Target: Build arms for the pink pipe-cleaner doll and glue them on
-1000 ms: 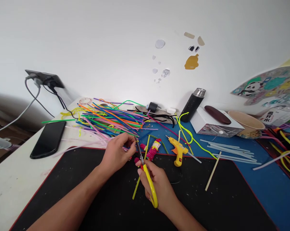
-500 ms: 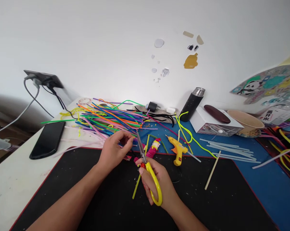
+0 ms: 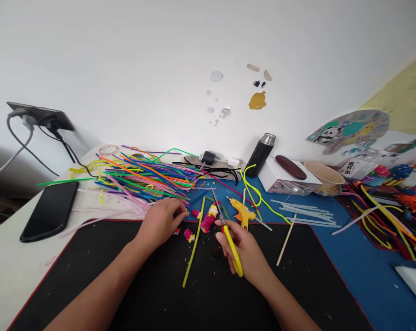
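Note:
My right hand grips scissors by their yellow handles. The blades point away from me and look nearly closed. My left hand hovers by the front of a pile of coloured pipe cleaners. Its thumb and fingers are curled together; anything between them is too small to make out. Between the hands, a yellow-green pipe cleaner lies across the mat. Near it are a pink figure of wound pipe cleaner and a small pink and yellow piece.
A yellow hot glue gun lies behind my right hand. To the right are a wooden stick and clear glue sticks. A black flask, a white box and a bowl stand behind. A phone lies left.
The view has turned right. The scissors have moved right, away from the left hand, uncovering the pink figure and small pieces. The left hand has lowered slightly.

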{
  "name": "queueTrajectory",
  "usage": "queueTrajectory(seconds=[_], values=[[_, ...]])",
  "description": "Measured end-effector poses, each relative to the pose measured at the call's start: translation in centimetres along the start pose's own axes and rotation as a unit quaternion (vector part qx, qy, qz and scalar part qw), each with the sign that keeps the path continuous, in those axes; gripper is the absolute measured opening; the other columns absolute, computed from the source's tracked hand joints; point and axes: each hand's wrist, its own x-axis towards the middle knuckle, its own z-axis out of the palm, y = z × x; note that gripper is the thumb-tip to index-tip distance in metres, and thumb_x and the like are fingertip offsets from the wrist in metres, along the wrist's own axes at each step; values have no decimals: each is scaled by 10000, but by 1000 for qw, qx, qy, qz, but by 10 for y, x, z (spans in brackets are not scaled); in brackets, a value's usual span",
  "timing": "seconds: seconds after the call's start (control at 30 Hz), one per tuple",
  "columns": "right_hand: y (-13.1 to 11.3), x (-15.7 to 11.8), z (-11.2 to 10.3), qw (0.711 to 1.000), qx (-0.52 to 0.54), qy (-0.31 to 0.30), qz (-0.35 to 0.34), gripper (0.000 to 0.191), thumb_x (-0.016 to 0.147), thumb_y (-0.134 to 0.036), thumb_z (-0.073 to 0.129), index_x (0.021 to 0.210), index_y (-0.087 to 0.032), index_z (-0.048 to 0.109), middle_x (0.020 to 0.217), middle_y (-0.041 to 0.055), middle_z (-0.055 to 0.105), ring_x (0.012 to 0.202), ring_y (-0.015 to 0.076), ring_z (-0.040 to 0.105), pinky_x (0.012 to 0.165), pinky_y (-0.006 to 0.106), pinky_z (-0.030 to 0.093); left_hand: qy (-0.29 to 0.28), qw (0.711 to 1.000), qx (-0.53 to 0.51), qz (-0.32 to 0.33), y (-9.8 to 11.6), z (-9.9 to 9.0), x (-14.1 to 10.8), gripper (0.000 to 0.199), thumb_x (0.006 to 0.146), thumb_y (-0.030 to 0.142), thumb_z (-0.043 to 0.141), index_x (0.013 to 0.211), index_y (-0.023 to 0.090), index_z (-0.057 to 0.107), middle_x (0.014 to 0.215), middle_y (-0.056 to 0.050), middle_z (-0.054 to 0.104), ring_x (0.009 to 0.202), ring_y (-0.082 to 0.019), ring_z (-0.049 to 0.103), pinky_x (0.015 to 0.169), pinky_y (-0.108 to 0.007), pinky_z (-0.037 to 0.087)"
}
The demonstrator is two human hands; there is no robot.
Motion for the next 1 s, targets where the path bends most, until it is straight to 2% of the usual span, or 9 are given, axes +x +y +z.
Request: queueTrajectory(seconds=[0.13,0.23,0.33,0.43,0.63,0.73,0.83,0.93,1.0], values=[[-3,-10,-26,990,-135,48,8,565,942,-578,665,1364,-203,647,657,-56,555,440,127,516,416,235,409,21,998,-14,50,-1,1,0,218,980,197,542,993,232,757,1025,-84,805,986,-288,723,905,-437,555],[-5,-17,-38,968,-237,81,-13,488,926,-500,688,1325,-219,700,681,-33,590,581,167,579,554,266,444,58,997,-26,40,0,1,0,226,986,230,538,1062,231,751,1068,-100,794,996,-297,724,895,-443,570],[-7,-22,-41,957,-276,89,3,498,931,-456,647,1354,-195,682,716,-13,642,625,184,593,600,278,435,74,996,-28,29,1,1,0,214,1004,257,532,1071,218,731,1044,-102,782,981,-291,724,894,-425,575],[-8,-28,-40,950,-298,81,35,503,946,-419,607,1379,-171,660,728,-2,666,630,194,629,595,274,413,75,996,-38,30,1,2,0,213,1014,254,521,1088,211,717,1041,-101,783,990,-279,733,912,-404,576],[-14,-37,-36,913,-402,40,57,477,933,-298,618,1395,-193,670,754,21,727,691,214,688,605,267,383,72,995,-63,30,2,3,-2,208,1020,274,514,1087,226,706,1052,-92,791,998,-269,750,898,-382,581],[-21,-38,-33,892,-446,34,64,487,934,-283,622,1411,-194,669,833,53,769,740,228,711,614,270,382,72,994,-70,32,2,2,-3,205,1020,273,516,1089,228,703,1050,-90,792,991,-266,755,906,-385,582],[-31,-38,-31,870,-487,11,78,484,932,-290,637,1405,-195,684,998,108,805,881,269,751,681,285,423,73,994,-78,33,3,2,-4,205,1021,278,519,1096,229,704,1061,-91,792,997,-265,755,913,-386,581],[-42,-40,-30,845,-529,-13,79,454,919,-321,679,1360,-216,713,1101,130,808,990,308,759,738,300,442,77,993,-83,31,4,1,-4,208,1022,284,519,1104,231,704,1071,-94,792,1005,-271,754,900,-391,580],[-49,-41,-30,828,-554,-31,78,352,919,-345,699,1249,-239,758,1027,111,817,942,306,766,690,291,420,81,992,-87,34,4,0,-4,211,1025,286,517,1105,231,704,1060,-93,790,994,-271,752,894,-394,580]])
